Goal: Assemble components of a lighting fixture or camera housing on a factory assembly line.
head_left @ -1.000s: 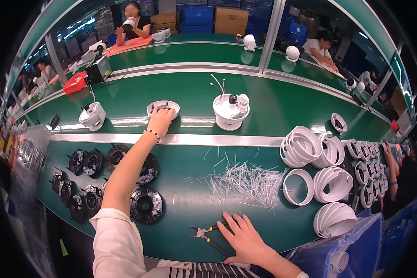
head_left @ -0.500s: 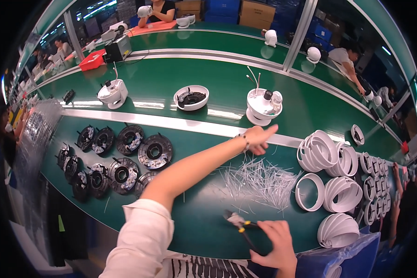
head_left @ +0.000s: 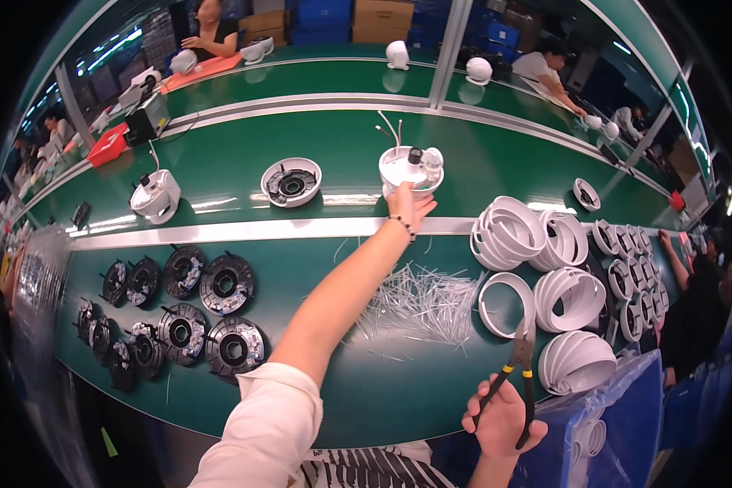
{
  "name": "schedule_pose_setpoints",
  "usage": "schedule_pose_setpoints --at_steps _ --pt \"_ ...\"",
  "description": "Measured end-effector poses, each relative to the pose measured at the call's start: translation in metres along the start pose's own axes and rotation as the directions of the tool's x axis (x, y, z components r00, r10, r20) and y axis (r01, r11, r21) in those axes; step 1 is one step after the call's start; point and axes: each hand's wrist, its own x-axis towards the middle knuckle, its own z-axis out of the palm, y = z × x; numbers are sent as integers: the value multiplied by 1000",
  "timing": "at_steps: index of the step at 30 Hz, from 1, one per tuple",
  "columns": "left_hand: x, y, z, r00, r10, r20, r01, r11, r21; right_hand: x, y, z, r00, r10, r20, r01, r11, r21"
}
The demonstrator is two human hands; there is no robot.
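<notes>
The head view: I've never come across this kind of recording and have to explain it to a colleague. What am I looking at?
There is no robot here, only a person's two bare hands. The camera sits on their head and looks down through a wide fisheye lens, so straight edges bend.

The right hand holds pliers with yellow-banded black handles. The left hand is at the near side of a white device with wires sticking up; whether it grips it is hard to tell.

On the green bench lie black round parts to the left, a heap of thin white strips in the middle, and white rings to the right.
</notes>
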Motion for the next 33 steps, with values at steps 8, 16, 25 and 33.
schedule_pose_setpoints --at_steps 8,16,25,33 --pt "-98 59 -7 949 -86 304 -85 858 506 8 -17 8 995 69 71 -55 982 -182" --pt "-196 96 3 905 -307 293 24 726 687 68 -32 28 963 211 167 -148 934 -326" --pt "-228 113 0 881 -257 397 -180 594 784 79 -32 39 955 277 102 -178 817 -549" --pt "-231 108 -2 872 -263 414 -230 526 819 78 -31 42 974 202 101 -125 853 -506"
